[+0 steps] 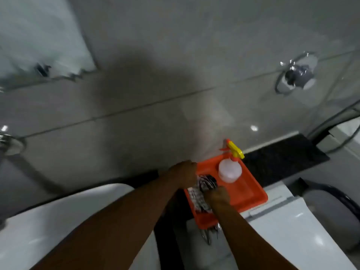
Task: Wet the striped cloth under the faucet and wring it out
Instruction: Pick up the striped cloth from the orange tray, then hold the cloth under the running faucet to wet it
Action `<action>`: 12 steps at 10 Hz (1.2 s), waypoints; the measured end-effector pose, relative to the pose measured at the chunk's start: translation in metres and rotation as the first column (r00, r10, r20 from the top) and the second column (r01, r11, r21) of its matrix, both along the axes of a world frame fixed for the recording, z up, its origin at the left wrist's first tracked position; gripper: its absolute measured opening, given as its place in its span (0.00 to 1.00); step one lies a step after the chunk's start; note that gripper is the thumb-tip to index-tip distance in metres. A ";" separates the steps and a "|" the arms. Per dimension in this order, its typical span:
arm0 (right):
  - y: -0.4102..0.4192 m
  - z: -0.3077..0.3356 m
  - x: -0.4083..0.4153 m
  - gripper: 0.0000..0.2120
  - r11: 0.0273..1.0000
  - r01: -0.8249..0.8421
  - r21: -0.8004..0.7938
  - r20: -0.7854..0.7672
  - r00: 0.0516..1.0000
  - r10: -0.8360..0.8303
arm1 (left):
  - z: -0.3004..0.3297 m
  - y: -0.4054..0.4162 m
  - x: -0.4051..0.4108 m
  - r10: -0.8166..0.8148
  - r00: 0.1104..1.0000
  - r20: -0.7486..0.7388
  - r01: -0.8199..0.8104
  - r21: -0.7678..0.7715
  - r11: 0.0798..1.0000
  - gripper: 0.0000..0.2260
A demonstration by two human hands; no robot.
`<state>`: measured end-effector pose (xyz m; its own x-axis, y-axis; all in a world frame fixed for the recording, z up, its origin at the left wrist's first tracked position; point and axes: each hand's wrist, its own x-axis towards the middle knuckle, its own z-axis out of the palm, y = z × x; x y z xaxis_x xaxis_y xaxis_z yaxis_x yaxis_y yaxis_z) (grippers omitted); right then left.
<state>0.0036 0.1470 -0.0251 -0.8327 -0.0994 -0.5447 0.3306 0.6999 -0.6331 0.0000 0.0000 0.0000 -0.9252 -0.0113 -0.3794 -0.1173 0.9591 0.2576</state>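
Note:
The striped cloth (202,189), black and white and crumpled, lies in the left part of an orange tray (251,190). My left hand (185,172) rests on the cloth's far end with fingers curled into it. My right hand (217,195) grips the cloth's near side. Both arms reach forward from the bottom of the frame. The picture is blurred, so the exact finger hold is hard to make out. No faucet spout shows clearly.
A white spray bottle (229,170) with a yellow and orange trigger stands in the tray's far corner. A white basin (58,217) curves at the lower left. A white toilet tank (292,227) sits under the tray. A chrome wall fitting (298,75) and a mirror (39,39) hang on the grey tiled wall.

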 end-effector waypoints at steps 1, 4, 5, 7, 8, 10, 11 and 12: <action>0.015 -0.053 -0.022 0.16 0.990 -0.087 0.114 -0.031 0.995 0.091 | -0.062 0.008 -0.035 0.015 0.997 0.075 -0.013 -0.017 1.000 0.13; 0.031 -0.102 -0.049 0.13 0.962 -0.236 0.140 0.029 0.972 0.234 | -0.120 0.023 -0.064 0.044 0.960 0.276 -0.048 0.006 0.999 0.14; 0.035 -0.102 -0.060 0.13 0.973 -0.222 0.064 0.059 0.974 0.218 | -0.122 0.022 -0.066 0.100 0.942 0.320 -0.115 0.030 0.993 0.16; 0.038 -0.063 -0.076 0.17 0.996 -0.016 -0.091 0.106 0.994 0.026 | -0.072 0.008 -0.056 0.325 0.907 0.267 -0.403 0.330 0.854 0.16; 0.036 -0.016 -0.076 0.11 0.976 0.024 -0.217 0.065 0.998 -0.010 | -0.020 -0.002 -0.038 0.474 0.848 0.237 -0.520 0.551 0.653 0.17; -0.005 0.116 -0.042 0.11 0.899 -0.056 -0.435 -0.107 0.994 0.010 | 0.105 -0.038 0.025 0.605 0.753 0.258 -0.547 0.757 0.358 0.14; -0.039 0.179 -0.013 0.16 0.821 -0.138 -0.554 -0.114 0.989 0.089 | 0.162 -0.068 0.066 0.672 0.705 0.226 -0.544 0.781 0.307 0.26; -0.080 0.231 0.020 0.15 0.736 -0.221 -0.640 -0.127 0.975 0.183 | 0.219 -0.108 0.114 0.764 0.634 0.115 -0.546 0.767 0.338 0.26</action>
<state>0.0234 0.0673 0.2060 -0.7769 -0.5807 -0.2433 0.1823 0.1624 -0.9697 0.1140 -0.1080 0.2186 -0.7883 -0.5027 -0.3547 -0.4571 0.0926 0.8846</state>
